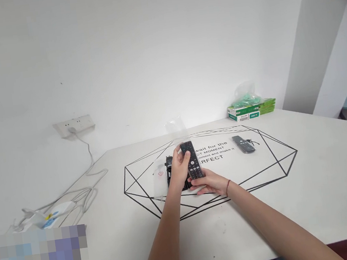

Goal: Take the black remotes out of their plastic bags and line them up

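A black remote control [193, 163] with light buttons faces up, tilted above the table. My left hand [180, 165] is closed around its left side, thumb on the buttons. My right hand [210, 182] grips its lower end, with some fingers partly hidden under it. Beneath my left hand lie black objects [169, 164], mostly covered, so I cannot tell their kind. A clear plastic sleeve [159, 183] with a red triangle mark is beside them. To the right, a second remote control [243, 144] lies flat on the table, seemingly in clear wrap.
The white table [321, 187] bears black lines and lettering. Green and white boxes [244, 112] with a plastic bag [247, 94] stand at the back right. Another clear bag [176, 127] is near the wall. Cables [86, 194] run left from a wall socket [78, 124].
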Tool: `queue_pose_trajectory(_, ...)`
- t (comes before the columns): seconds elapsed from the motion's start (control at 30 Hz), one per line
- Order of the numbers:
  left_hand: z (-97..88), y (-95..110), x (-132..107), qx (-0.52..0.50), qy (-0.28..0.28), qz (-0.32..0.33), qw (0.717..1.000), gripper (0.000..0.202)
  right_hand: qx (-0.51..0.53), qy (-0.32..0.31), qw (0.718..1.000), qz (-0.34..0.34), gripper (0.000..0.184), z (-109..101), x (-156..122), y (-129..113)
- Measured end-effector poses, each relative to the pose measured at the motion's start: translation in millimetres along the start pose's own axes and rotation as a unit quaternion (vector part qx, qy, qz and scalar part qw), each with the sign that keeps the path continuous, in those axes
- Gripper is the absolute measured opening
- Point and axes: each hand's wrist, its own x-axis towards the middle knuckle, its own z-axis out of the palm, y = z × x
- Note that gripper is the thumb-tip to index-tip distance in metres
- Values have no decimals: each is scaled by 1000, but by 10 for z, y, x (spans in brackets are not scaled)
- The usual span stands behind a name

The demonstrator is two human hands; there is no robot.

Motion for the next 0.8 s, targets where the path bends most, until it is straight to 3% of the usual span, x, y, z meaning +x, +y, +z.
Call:
queue_pose_trajectory(0.1, -55, 257, 114, -18, 29, 27, 999, 46, -48, 21, 999, 2, 37, -22, 38, 60)
queue_pose_trajectory(0.17, -212, 506, 238, -15, 69, 57, 996, 41, -83, 47, 995, -1, 32, -54, 79, 105)
queue_pose_trajectory(0.27, -646, 809, 401, -3, 174, 91, 981, 41, -116, 90, 989, -16, 23, -107, 139, 148)
queue_pose_trajectory(0.33, -997, 843, 435, 38, 219, 42, 974, 41, -116, 118, 986, -29, 19, -127, 161, 149)
queue_pose_trajectory(0.43, -1412, 603, 347, 134, 207, -122, 961, 46, -104, 147, 983, -35, 16, -122, 158, 112)
queue_pose_trajectory(0.5, -1539, 350, 241, 226, 182, -199, 936, 56, -91, 156, 983, -31, 15, -116, 144, 85)
queue_pose_trajectory(0.53, -1557, 227, 191, 284, 174, -211, 919, 62, -85, 158, 983, -26, 15, -118, 140, 77)
queue_pose_trajectory(0.63, -1505, -51, 97, 323, 160, -202, 911, 66, -72, 171, 983, -17, 16, -160, 144, 84)
queue_pose_trajectory(0.8, -1406, -226, 81, 379, 170, -171, 893, 62, -63, 187, 980, -18, 22, -254, 173, 124)
